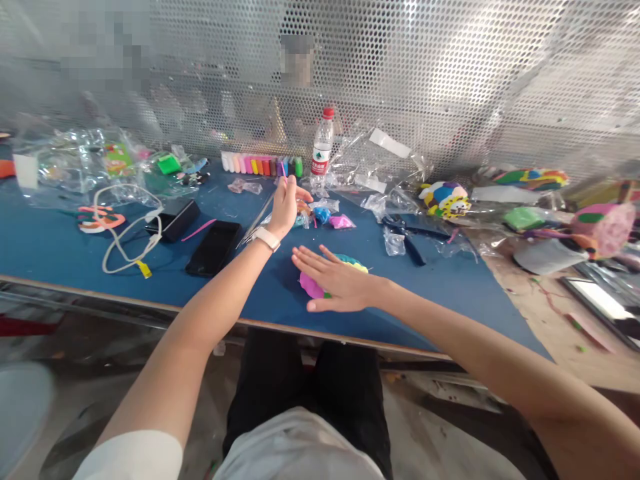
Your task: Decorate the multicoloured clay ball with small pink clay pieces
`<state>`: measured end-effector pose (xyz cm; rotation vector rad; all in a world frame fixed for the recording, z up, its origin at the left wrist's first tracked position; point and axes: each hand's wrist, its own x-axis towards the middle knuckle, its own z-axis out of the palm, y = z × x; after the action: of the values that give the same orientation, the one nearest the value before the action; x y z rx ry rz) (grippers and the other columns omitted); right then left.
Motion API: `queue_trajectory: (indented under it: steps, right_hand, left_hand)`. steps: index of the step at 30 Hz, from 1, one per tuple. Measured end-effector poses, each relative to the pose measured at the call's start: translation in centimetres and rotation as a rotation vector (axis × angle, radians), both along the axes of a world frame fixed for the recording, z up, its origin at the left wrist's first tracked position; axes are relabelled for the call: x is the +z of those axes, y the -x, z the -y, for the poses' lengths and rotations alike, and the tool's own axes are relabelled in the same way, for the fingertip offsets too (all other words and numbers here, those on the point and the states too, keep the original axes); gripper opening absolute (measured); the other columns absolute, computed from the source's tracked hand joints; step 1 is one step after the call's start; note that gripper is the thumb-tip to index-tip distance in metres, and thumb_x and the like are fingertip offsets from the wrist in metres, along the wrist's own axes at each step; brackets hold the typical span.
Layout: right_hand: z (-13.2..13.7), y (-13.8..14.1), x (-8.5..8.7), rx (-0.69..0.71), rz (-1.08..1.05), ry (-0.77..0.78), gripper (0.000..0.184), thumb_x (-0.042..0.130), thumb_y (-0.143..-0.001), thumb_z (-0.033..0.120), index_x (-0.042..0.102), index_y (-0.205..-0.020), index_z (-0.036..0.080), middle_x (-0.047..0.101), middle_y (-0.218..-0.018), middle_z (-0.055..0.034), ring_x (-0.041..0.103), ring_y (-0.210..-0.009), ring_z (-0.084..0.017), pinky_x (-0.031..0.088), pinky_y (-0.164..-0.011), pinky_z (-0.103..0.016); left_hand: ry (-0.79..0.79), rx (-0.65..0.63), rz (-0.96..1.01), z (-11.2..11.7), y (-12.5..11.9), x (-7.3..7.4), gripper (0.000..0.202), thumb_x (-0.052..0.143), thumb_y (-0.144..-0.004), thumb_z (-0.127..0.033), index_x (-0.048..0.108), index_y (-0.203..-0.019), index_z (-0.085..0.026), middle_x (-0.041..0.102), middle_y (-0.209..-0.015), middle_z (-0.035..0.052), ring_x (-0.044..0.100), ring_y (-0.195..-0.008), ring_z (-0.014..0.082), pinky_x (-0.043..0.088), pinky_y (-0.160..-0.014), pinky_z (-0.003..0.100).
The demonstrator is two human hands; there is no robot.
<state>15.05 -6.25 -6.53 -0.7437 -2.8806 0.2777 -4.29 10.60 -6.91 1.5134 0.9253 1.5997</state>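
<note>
My right hand (336, 280) lies flat, fingers stretched out, pressing on a flattened multicoloured clay piece (311, 285) on the blue mat (60, 240); pink, green and yellow edges show around the hand. My left hand (286, 205), with a pale watch at the wrist, reaches farther forward and pinches a thin purple stick-like tool (283, 168) next to small bags of blue clay (321, 215) and pink clay (342, 221).
A row of coloured clay bars (263, 165) and a water bottle (323, 149) stand at the back. A black phone (215, 247), a power bank (176, 219) with white cable, plastic wrappers, black pliers (406, 235) and finished clay figures (445, 198) lie around. A perforated metal screen stands behind.
</note>
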Motion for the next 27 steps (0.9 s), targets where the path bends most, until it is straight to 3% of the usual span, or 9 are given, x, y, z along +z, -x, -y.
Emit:
queue_trajectory:
  steps: [4,9,12,17,20,23,27]
  right_hand:
    - [-1.0,-1.5,-0.2,-0.044,0.014,-0.037,0.116,0.045,-0.107,0.086,-0.011,-0.183,0.018,0.012,-0.189,-0.0204,0.014,-0.178,-0.041,0.007,-0.143,-0.07]
    - [-1.7,-3.1,-0.3,-0.103,-0.032,-0.082,0.118,0.051,-0.104,0.086,-0.011,-0.183,0.023,0.005,-0.191,-0.0129,0.012,-0.178,-0.042,0.012,-0.145,-0.066]
    - [-1.4,-3.8,-0.1,-0.116,-0.014,-0.065,0.119,0.046,-0.106,0.086,-0.018,-0.181,0.02,0.003,-0.19,-0.0174,0.015,-0.177,-0.045,0.017,-0.143,-0.071]
    - [-0.1,-4.5,0.2,-0.183,-0.073,-0.117,0.125,0.047,-0.102,0.09,-0.022,-0.18,0.021,-0.008,-0.191,-0.014,0.003,-0.179,-0.042,0.011,-0.145,-0.067]
    - [0.2,-5.1,-0.4,-0.148,-0.015,-0.095,0.123,0.043,-0.104,0.09,-0.023,-0.179,0.019,-0.001,-0.19,-0.018,0.012,-0.178,-0.043,0.017,-0.143,-0.069]
    - [0.3,-6.0,-1.0,-0.208,-0.01,-0.082,0.123,0.049,-0.103,0.088,-0.015,-0.182,0.019,0.002,-0.19,-0.0178,0.013,-0.178,-0.043,0.014,-0.144,-0.068]
    - [0.9,-6.4,-1.2,-0.236,0.034,-0.044,0.122,0.048,-0.103,0.088,-0.003,-0.184,0.012,0.018,-0.187,-0.0249,0.025,-0.174,-0.046,0.016,-0.142,-0.07]
  left_hand:
    - [-0.004,0.009,-0.014,-0.1,0.0,-0.5,0.072,0.032,-0.105,-0.09,0.057,-0.103,-0.022,0.075,-0.082,0.0059,0.076,-0.073,0.0185,0.064,-0.07,0.035]
    - [-0.032,-0.005,-0.043,0.1,-0.4,-0.8,0.071,0.035,-0.104,-0.092,0.056,-0.102,-0.024,0.076,-0.082,0.0051,0.076,-0.07,0.0186,0.063,-0.071,0.037]
    - [-0.03,-0.003,-0.056,0.3,-0.4,-0.7,0.073,0.034,-0.104,-0.092,0.057,-0.103,-0.023,0.075,-0.081,0.0055,0.075,-0.07,0.0192,0.063,-0.07,0.037]
    - [-0.028,-0.007,-0.136,1.1,-0.5,-0.4,0.075,0.03,-0.102,-0.095,0.055,-0.101,-0.024,0.075,-0.08,0.0057,0.074,-0.069,0.0192,0.062,-0.073,0.038]
    - [-0.091,0.001,-0.234,1.8,-0.5,-0.4,0.07,0.029,-0.104,-0.092,0.051,-0.101,-0.026,0.075,-0.081,0.0044,0.074,-0.073,0.02,0.062,-0.08,0.04]
    - [-0.203,-0.035,-0.404,2.3,-0.4,-0.5,0.064,0.032,-0.107,-0.088,0.047,-0.1,-0.027,0.073,-0.081,0.0036,0.075,-0.078,0.0226,0.059,-0.088,0.043]
    - [-0.278,-0.116,-0.537,2.9,-0.8,-0.6,0.059,0.033,-0.109,-0.084,0.046,-0.098,-0.028,0.072,-0.082,0.0048,0.075,-0.079,0.026,0.056,-0.09,0.045]
